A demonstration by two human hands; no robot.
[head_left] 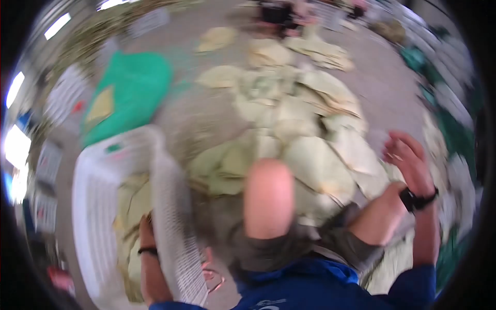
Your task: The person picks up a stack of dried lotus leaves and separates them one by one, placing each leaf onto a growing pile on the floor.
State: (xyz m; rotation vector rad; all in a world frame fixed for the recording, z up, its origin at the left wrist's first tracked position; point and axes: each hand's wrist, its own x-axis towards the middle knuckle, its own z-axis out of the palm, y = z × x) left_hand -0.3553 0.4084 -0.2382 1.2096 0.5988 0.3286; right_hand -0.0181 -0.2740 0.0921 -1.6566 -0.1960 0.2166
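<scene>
My left hand (147, 232) reaches into a long white plastic basket (178, 232), against the pale yellow-green, leaf-like sheets (135, 206) inside. Its fingers are blurred and partly hidden, so I cannot make out whether it grips one. My right hand (405, 155) is raised beside my bent knee at the right, fingers loosely curled and somewhat apart, with nothing visible in it. A dark watch (417, 199) is on that wrist. In front of my knees, many pale flat sheets (318, 163) lie overlapping in a spread-out pile on the floor.
A green sack (137, 85) lies on the floor beyond the basket. More flat pieces (217, 39) are farther ahead. Blurred people (281, 15) are at the top. White and green sacks (460, 175) line the right side; white crates or sacks (67, 95) stand at the left.
</scene>
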